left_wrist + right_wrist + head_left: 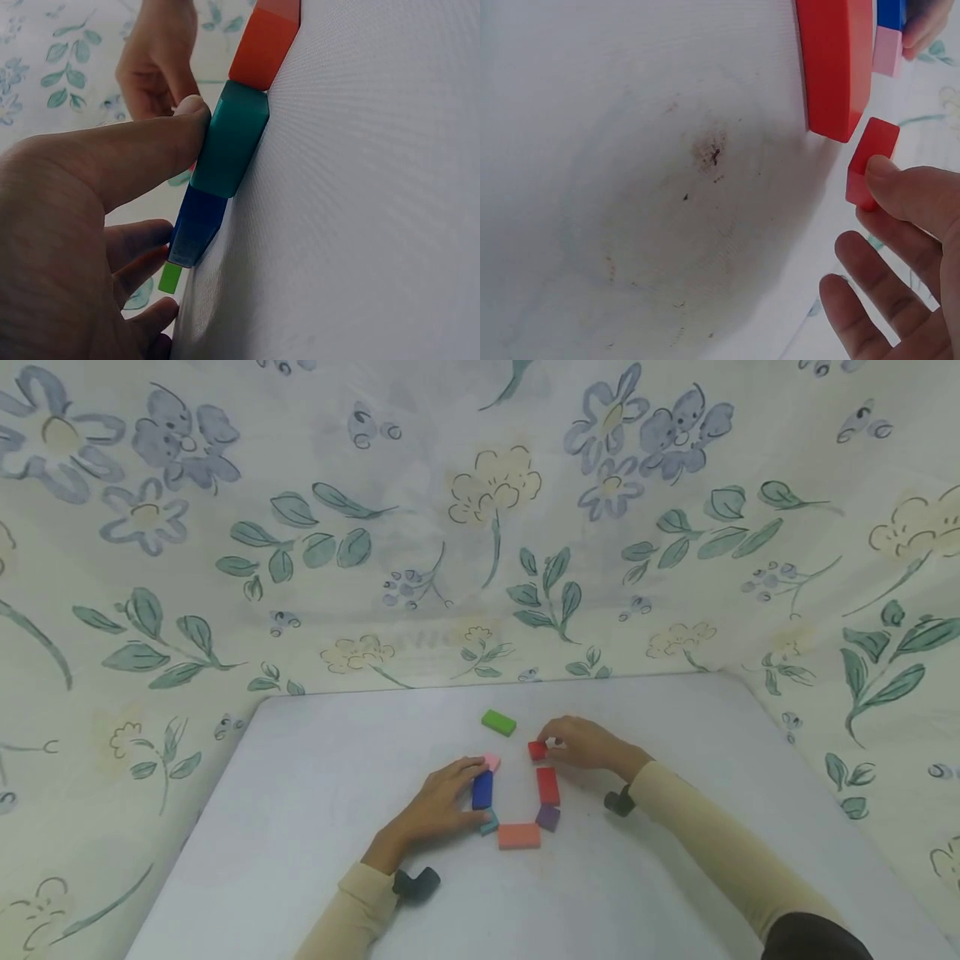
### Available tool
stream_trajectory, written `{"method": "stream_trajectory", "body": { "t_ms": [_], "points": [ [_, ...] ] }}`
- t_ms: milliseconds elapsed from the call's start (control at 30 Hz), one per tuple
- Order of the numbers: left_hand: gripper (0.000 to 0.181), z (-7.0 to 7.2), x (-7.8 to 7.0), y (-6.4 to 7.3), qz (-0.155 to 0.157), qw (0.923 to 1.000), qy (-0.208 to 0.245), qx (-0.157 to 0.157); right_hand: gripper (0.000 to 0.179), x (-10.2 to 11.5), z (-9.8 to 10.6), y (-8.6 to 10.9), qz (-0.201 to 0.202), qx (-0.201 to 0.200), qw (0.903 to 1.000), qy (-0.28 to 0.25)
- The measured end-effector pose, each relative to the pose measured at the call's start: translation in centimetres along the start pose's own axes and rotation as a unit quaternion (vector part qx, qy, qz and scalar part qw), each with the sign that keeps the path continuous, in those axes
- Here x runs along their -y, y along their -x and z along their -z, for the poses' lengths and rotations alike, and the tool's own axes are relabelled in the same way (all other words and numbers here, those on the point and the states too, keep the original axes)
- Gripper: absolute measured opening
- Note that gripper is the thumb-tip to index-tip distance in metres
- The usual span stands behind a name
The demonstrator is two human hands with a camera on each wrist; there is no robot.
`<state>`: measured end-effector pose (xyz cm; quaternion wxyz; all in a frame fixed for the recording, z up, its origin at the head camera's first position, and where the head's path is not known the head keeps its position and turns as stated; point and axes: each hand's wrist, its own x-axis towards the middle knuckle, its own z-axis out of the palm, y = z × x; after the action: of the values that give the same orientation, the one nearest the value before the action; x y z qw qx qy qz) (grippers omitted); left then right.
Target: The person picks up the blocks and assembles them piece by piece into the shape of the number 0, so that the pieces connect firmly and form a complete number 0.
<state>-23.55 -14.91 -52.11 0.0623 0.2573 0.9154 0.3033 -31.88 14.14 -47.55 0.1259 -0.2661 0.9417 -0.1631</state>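
Observation:
My right hand pinches a small red block between thumb and forefinger, just past the end of a longer red block. On the left, my left hand rests with spread fingers alongside a row of blocks. Its thumb touches the teal block, and its fingertips reach the pink block beyond the blue block. An orange block lies across the near end, and a purple block sits at the near right corner. Together the blocks outline a U shape.
A green block lies apart, toward the back of the white table. Floral cloth hangs behind the table and at its sides. Dark straps with camera mounts are on the wrists. Small dark stains mark the tabletop.

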Motion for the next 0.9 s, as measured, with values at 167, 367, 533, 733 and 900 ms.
{"method": "stream_trajectory", "body": {
  "t_ms": [167,367,533,733,900],
  "points": [
    [0.080,0.08,-0.05,-0.07,-0.010,0.9999,-0.004,-0.006,0.031,-0.22,-0.17,0.00,0.006,0.004,1.0000,-0.001],
    [0.079,0.04,-0.02,-0.03,0.000,1.0000,0.000,0.000,0.030,-0.14,-0.13,0.33,0.018,0.005,0.9998,-0.008],
    [0.078,0.06,-0.08,0.10,0.007,0.9999,0.007,0.002,0.028,-0.23,-0.39,0.37,0.033,0.004,0.9994,-0.006],
    [0.078,0.10,-0.34,0.18,0.014,0.9999,0.008,0.001,0.028,-0.29,-0.77,0.27,0.026,0.009,0.9996,-0.006],
    [0.078,0.08,-0.36,0.19,0.015,0.9999,0.007,-0.001,0.029,-0.26,-0.83,0.26,0.017,0.014,0.9997,-0.011]
  ]
}}
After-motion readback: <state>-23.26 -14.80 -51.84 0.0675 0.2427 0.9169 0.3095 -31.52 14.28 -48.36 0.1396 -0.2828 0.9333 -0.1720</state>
